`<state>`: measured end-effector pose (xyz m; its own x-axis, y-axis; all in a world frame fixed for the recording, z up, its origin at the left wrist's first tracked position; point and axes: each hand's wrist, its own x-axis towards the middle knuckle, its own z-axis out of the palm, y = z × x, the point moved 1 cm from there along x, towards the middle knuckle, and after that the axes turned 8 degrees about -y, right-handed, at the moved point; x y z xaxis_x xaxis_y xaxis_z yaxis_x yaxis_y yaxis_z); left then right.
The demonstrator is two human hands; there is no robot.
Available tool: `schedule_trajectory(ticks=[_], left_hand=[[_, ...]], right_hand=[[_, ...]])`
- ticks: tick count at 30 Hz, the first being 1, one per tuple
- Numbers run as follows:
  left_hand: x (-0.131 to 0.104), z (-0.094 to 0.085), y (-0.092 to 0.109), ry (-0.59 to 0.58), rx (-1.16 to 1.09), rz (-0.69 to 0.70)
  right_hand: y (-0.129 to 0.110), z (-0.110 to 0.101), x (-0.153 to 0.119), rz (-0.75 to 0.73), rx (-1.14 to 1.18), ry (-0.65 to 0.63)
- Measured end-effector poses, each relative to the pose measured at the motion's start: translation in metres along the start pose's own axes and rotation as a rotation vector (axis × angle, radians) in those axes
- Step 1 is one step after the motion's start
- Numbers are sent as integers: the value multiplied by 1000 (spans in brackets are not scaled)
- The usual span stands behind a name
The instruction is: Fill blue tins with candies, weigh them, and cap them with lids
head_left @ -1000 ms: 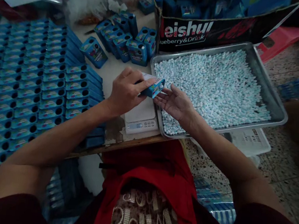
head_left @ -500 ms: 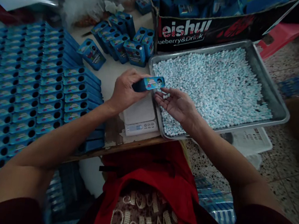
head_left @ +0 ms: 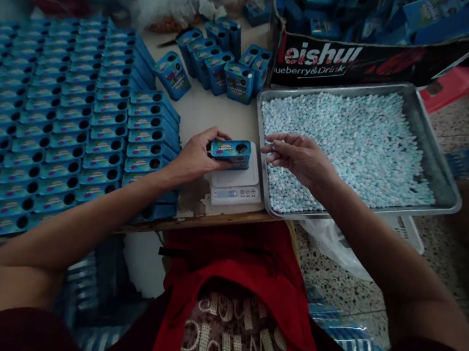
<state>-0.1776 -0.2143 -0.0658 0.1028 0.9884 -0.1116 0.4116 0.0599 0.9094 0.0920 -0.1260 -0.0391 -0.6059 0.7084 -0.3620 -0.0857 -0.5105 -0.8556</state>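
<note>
My left hand (head_left: 201,153) grips a small blue candy box (head_left: 232,153) from its left side, its top with a round dark hole facing up. The box is over the plate of a white digital scale (head_left: 237,194); whether it rests there I cannot tell. My right hand (head_left: 300,156) is just right of the box, above the left part of a metal tray (head_left: 454,197) full of small white and pale blue candies (head_left: 351,127). Its fingers are drawn together with the thumb; what they hold, if anything, is hidden.
Rows of blue boxes (head_left: 51,136) with round holes cover the table's left side. Several loose boxes (head_left: 217,68) stand behind the scale. A black cardboard carton (head_left: 385,60) of blue boxes sits behind the tray. The table's wooden front edge (head_left: 207,218) runs before me.
My left hand has brought the box down over the scale and levelled it. My right hand has moved away from the box's hole and turned over, its open palm with candies now closed up.
</note>
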Motion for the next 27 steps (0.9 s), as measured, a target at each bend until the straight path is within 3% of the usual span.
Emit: schedule_trajectory(ticks=[3, 6, 12, 18, 27], left_hand=[[-12, -6, 5, 38, 28, 30], [-30, -24, 15, 91, 117, 52], [-62, -59, 35, 148, 177, 46], [-70, -65, 42, 186, 197, 145], [-66, -68, 32, 125, 203, 165]], right_hand=[[-14, 7, 2, -56, -122, -28], [-25, 6, 2, -52, -182, 20], [-38, 17, -4, 176, -230, 141], [-56, 37, 1, 103, -347, 105], [-52, 38, 11, 76, -493, -2]])
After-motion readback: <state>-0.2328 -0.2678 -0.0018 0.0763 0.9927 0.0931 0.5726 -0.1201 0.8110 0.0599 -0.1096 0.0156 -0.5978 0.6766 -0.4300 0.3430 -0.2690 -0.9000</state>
